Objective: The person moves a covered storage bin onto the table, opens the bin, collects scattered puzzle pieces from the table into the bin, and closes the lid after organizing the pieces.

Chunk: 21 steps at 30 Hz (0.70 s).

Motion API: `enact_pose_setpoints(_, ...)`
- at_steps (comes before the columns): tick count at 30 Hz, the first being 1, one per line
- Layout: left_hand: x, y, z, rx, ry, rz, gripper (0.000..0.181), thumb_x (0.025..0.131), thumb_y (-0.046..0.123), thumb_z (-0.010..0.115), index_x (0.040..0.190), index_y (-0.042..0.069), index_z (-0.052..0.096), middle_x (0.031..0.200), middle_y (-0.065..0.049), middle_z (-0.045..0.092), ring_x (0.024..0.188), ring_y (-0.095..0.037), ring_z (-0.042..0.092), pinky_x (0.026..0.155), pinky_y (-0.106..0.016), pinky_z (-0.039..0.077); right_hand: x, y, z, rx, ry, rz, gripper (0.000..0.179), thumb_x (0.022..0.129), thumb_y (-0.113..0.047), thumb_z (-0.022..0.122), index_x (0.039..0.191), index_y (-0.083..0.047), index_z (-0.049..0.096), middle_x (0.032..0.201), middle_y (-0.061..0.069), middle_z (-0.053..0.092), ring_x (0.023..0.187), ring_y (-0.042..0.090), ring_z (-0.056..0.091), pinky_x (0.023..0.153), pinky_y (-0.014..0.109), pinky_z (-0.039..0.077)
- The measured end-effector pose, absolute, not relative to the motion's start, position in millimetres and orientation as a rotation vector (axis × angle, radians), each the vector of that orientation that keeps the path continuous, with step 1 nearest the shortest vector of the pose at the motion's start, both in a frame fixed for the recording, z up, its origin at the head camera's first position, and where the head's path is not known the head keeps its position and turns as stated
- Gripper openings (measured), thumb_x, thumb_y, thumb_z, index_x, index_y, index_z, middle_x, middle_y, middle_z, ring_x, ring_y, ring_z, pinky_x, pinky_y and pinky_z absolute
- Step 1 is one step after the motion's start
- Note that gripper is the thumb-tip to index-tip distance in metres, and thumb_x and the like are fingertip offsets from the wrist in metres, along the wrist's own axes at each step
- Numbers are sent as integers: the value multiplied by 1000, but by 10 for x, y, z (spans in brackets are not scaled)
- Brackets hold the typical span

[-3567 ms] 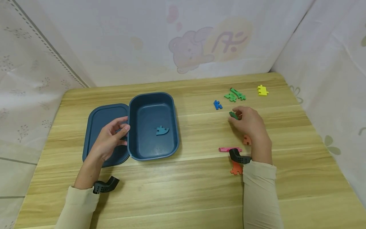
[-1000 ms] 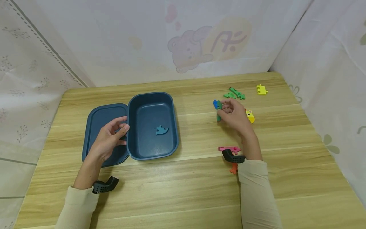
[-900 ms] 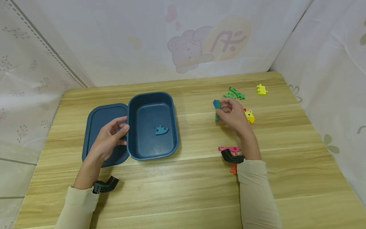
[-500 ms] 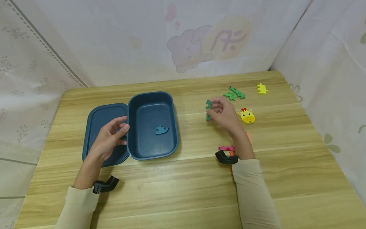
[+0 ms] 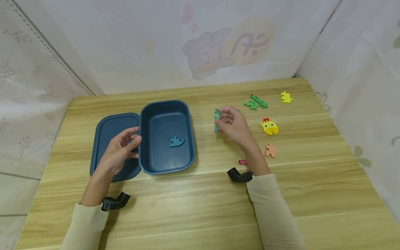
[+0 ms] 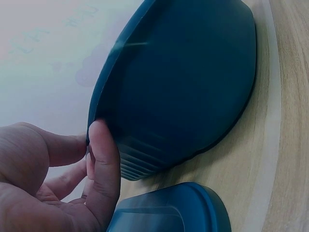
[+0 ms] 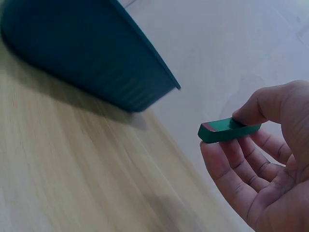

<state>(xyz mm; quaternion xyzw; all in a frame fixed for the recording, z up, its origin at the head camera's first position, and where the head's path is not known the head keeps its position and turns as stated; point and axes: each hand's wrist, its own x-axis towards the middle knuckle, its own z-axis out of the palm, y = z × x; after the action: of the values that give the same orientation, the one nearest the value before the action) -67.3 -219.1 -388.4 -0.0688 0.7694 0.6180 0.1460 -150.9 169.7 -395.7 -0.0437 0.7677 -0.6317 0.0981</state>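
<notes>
My left hand (image 5: 120,151) pinches the left rim of a dark blue plastic box (image 5: 145,165), thumb and finger on either side of the wall in the left wrist view. Inside the box lies one teal puzzle piece (image 5: 177,141). Just right of the box, my right hand (image 5: 234,125) holds a green puzzle piece (image 5: 216,121) between thumb and fingertips. The right wrist view shows this green piece (image 7: 222,130) raised above the table, beside the box's outer wall (image 7: 87,48). A blue puzzle piece is mostly hidden behind the right hand.
The box's lid (image 5: 104,139) lies at the left, partly under the box. Further right are green puzzle pieces (image 5: 258,101), a yellow piece (image 5: 285,97), a giraffe-face piece (image 5: 269,127) and an orange piece (image 5: 270,150). The right forearm partly covers a pink piece (image 5: 242,162).
My right hand has picked up the green piece and carried it left toward the box, uncovering the giraffe-face and orange pieces. The left hand and box have stayed put.
</notes>
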Motion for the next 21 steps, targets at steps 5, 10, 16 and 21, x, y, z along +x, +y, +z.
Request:
enact_pose_setpoints(5,-668,-2202,-3902,-194,2215,1783,63,111,30,58,165,8,35,113,11,55,96,-9,53,70,-23,61,-1456,1622,-3872,-138,2332,-1843,35,101,-12,68,134,-7,59,111,7,61,91,17,65,77,39,66)
enact_pose_setpoints(10,-657,-2214,-3908,-199,2213,1784,62,111,29,57,165,8,35,113,10,54,96,-9,53,70,-23,61,-1406,1562,-3791,-147,2342,-1849,37,101,-11,69,135,-6,59,112,7,62,90,17,67,79,45,67)
enact_pose_setpoints(16,-656,-2219,-3918,-179,2221,1785,63,110,30,58,165,8,35,113,11,54,96,-9,53,70,-23,61,-1370,1487,-3728,-198,2269,-1902,40,100,-9,70,137,-4,58,112,8,63,90,17,68,80,49,67)
enact_pose_setpoints(21,-670,-2211,-3914,-171,2233,1771,63,111,30,58,165,9,34,113,11,55,97,-8,54,71,-23,61,-1357,1437,-3707,-214,2261,-1894,38,99,-10,71,135,-5,59,111,8,63,90,17,68,79,49,67)
